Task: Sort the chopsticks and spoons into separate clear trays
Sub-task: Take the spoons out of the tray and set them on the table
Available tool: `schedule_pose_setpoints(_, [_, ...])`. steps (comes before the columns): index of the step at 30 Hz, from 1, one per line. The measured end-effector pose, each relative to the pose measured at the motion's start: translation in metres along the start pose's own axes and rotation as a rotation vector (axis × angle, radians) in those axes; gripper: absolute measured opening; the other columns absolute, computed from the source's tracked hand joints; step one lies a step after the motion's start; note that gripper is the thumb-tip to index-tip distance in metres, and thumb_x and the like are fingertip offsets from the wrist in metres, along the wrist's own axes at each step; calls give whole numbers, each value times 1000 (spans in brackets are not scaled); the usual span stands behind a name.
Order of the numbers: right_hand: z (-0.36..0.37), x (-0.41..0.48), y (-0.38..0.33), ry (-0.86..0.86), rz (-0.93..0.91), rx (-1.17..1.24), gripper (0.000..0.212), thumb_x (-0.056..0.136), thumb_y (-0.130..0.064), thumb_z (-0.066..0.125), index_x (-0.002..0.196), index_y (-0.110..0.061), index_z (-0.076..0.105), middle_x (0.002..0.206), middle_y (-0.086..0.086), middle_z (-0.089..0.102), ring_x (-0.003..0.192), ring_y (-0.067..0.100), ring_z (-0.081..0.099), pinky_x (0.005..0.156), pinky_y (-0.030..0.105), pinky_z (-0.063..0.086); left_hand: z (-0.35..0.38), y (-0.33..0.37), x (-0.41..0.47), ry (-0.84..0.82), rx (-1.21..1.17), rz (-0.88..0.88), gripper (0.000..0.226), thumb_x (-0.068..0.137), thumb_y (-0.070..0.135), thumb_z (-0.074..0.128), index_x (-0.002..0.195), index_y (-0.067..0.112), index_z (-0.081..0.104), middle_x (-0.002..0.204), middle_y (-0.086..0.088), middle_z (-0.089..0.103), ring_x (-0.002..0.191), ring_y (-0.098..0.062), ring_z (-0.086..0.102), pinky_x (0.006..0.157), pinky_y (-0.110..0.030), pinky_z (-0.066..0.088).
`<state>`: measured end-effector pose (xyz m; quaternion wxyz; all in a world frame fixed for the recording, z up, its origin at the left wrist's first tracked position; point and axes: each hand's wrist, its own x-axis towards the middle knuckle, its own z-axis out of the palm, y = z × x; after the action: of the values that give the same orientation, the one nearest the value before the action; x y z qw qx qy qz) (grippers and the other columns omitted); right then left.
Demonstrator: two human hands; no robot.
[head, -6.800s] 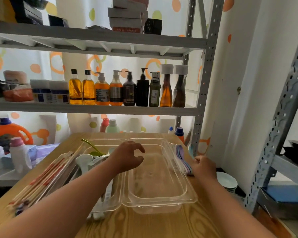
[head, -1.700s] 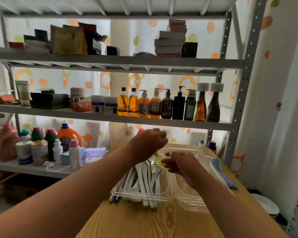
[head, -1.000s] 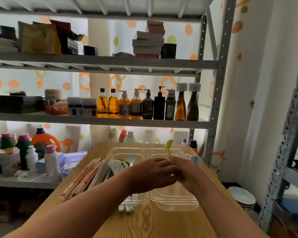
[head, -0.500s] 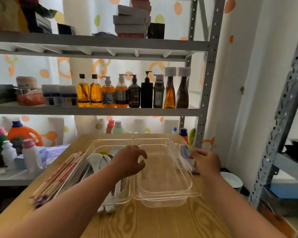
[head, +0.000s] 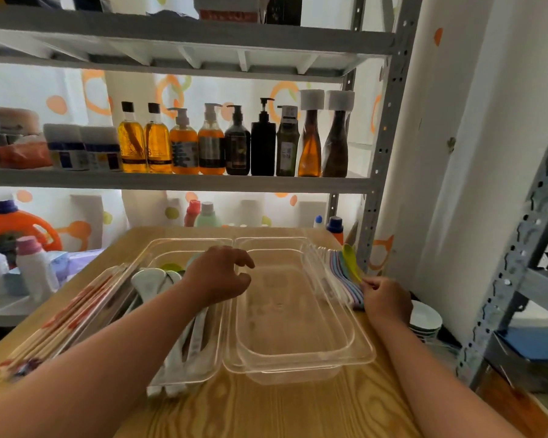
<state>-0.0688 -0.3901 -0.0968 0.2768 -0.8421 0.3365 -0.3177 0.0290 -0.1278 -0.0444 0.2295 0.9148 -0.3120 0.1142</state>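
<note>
Against one second ago, no more joined hands over the right tray [head: 298,365]: now well apart. Against half a second ago, green spoon [head: 350,262] lower, tilted over the row of coloured spoons [head: 337,270] just beside the outer rim of that tray. Pinching its handle end, as far as visible, with thumb and fingertips of the right hand [head: 384,300]. Hovering nearly as before with the left hand [head: 217,276] above the seam between the two trays, fingers loosely curled, holding nothing.

In the left tray [head: 187,241]: white spoons [head: 147,278], partly hidden under the left forearm. Left of it, on the wooden table [head: 298,412]: a bundle of long chopsticks [head: 76,308]. Behind, on a shelf: a row of bottles [head: 263,143]. Right of the table, lower down: stacked bowls [head: 426,319].
</note>
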Motion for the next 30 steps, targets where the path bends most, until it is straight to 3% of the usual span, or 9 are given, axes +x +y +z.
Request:
schedule_pose_setpoints(6, [9, 8, 1, -36, 0, -23, 27, 95, -19, 51, 114, -9, 67, 111, 11, 68, 101, 29, 61, 73, 25, 39, 7, -2, -2, 96, -17, 6, 17, 83, 29, 64, 99, 27, 70, 92, 12, 54, 97, -11, 51, 89, -33, 46])
schedule_pose_setpoints(15, [10, 12, 9, -139, -62, -21, 28, 93, -20, 51, 103, -2, 70, 97, 16, 70, 89, 29, 62, 71, 25, 40, 3, 11, -6, 89, 136, -43, 23, 87, 32, 59, 108, 32, 67, 118, 8, 64, 106, -13, 58, 89, -30, 50])
schedule_pose_setpoints(21, [2, 8, 5, -246, -133, 27, 34, 93, -27, 55, 114, -3, 65, 111, 16, 66, 101, 30, 60, 86, 35, 46, 1, 11, -6, 40, 80, -44, 28, 86, 24, 61, 113, 29, 65, 118, 6, 63, 106, -13, 58, 91, -32, 51])
schedule_pose_setpoints(30, [4, 9, 4, -287, -137, 38, 38, 93, -31, 55, 119, -6, 63, 116, 12, 65, 105, 26, 60, 90, 37, 48, -2, 11, -5, 10, 47, -64, 33, 85, 18, 64, 117, 24, 64, 121, 2, 62, 107, -15, 57, 88, -28, 47])
